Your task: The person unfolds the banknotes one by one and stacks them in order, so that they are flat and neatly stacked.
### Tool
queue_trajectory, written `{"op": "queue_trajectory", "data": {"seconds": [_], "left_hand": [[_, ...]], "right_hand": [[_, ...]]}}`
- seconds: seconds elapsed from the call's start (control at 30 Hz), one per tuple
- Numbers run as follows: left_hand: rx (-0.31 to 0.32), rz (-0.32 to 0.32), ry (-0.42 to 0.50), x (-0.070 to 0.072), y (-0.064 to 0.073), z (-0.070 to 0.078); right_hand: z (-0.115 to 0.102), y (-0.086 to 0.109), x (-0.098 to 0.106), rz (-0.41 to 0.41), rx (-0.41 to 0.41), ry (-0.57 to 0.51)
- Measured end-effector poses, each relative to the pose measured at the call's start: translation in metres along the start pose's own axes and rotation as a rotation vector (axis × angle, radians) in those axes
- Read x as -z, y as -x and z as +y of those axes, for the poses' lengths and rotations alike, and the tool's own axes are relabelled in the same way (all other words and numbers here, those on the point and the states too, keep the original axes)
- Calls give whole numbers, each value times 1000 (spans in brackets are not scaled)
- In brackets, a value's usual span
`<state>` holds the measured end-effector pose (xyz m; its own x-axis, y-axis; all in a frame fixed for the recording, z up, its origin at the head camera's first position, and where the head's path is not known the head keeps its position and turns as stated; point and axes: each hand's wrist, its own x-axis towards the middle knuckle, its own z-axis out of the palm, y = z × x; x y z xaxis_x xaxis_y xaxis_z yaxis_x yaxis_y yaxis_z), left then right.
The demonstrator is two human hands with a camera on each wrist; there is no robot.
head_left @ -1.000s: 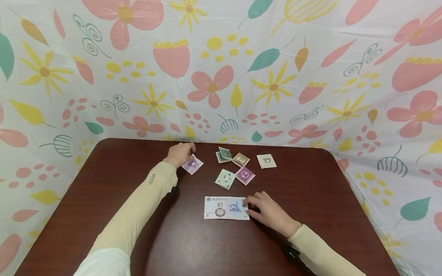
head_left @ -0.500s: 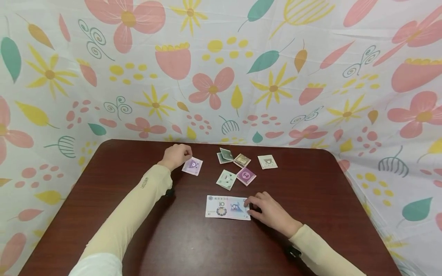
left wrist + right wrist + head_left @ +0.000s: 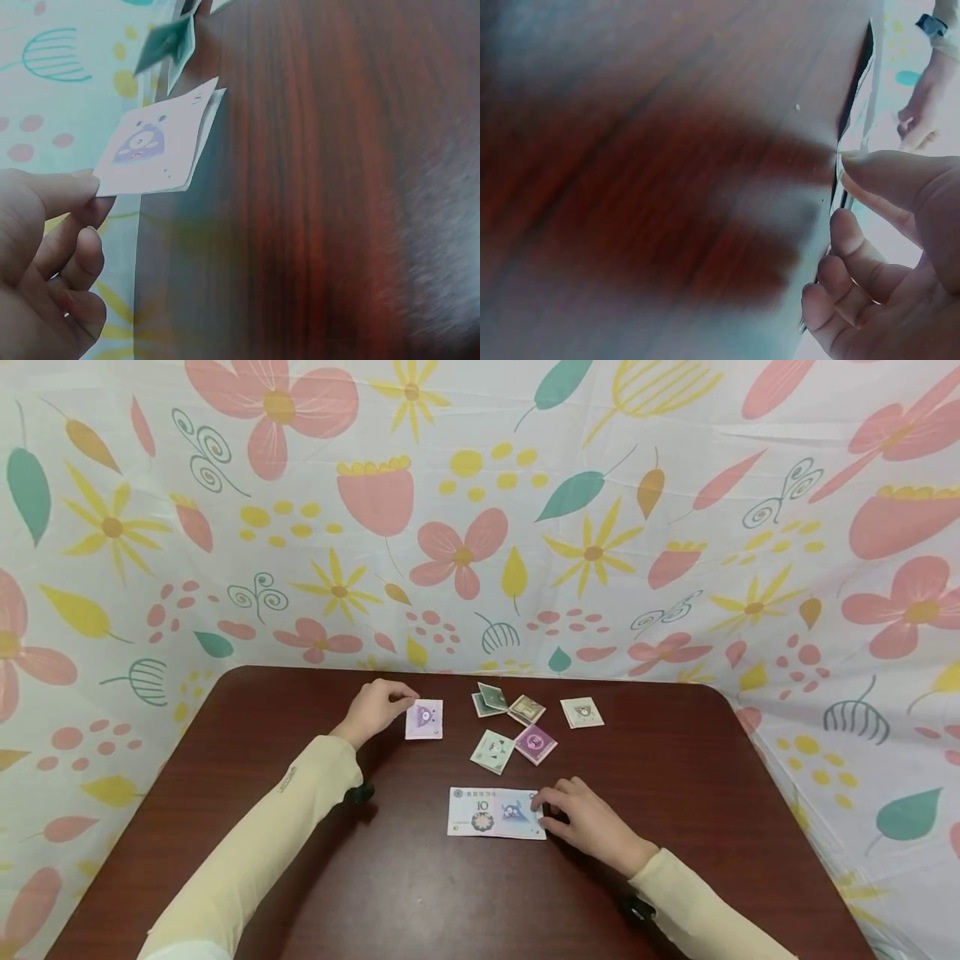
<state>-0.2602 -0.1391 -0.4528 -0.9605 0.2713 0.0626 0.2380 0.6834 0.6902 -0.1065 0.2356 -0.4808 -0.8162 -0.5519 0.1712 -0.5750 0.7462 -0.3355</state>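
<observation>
Between thumb and index finger, my left hand [image 3: 372, 710] pinches the corner of a folded purple-printed banknote [image 3: 425, 719]. The left wrist view shows this note [image 3: 154, 142] folded in two, its layers slightly parted at the far side. Closer to me lies an unfolded banknote [image 3: 483, 814] marked 10, with a blue cartoon figure. My right hand [image 3: 588, 822] pinches its right edge between thumb and index finger. In the right wrist view that note is seen nearly edge-on at the thumb [image 3: 885, 174], and the other fingers curl loosely.
Several folded notes lie at the back middle of the dark wooden table [image 3: 420, 893]: a dark green one [image 3: 491, 698], a brown one [image 3: 527, 709], a magenta one [image 3: 536, 744] and a pale green one [image 3: 492, 752]. A whitish note [image 3: 582, 712] lies apart to their right. A flowered cloth [image 3: 465, 527] hangs behind.
The left hand has drawn back a little to the left, and the purple note has turned from slanted to nearly square-on. My right hand stays at the 10 note.
</observation>
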Motion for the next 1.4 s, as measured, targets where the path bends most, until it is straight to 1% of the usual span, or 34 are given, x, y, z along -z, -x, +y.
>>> {"op": "queue_trajectory", "data": {"seconds": [0.07,0.13,0.3,0.4,0.47,0.63,0.73,0.93,1.03,1.17,1.3,1.4], "left_hand": [[-7,24,32,-2,4,-1],[1,38,60,-4,7,-1],[15,36,122,-9,18,1],[-1,33,163,-12,23,4],[-21,43,183,-14,26,5],[-36,69,262,-20,32,11],[-37,71,300,-25,37,15],[-79,78,359,-38,48,25],[-95,66,385,-45,53,31],[-83,21,417,-54,61,41],[-57,-24,468,-62,69,49],[-40,-48,507,-70,74,53]], "right_hand": [[0,0,0,-2,-4,2],[1,1,-1,-4,-8,2],[0,1,-2,-4,-10,-2],[0,2,-1,-8,-9,-3],[0,2,0,-11,-7,-2],[-1,1,2,-13,-3,7],[-2,0,3,-10,3,6],[-6,-6,8,-27,-2,-3],[-8,-11,11,-43,-17,-7],[-12,-19,15,-39,-31,-17],[-14,-27,18,17,-23,-26],[-16,-32,19,71,-43,-59]]}}
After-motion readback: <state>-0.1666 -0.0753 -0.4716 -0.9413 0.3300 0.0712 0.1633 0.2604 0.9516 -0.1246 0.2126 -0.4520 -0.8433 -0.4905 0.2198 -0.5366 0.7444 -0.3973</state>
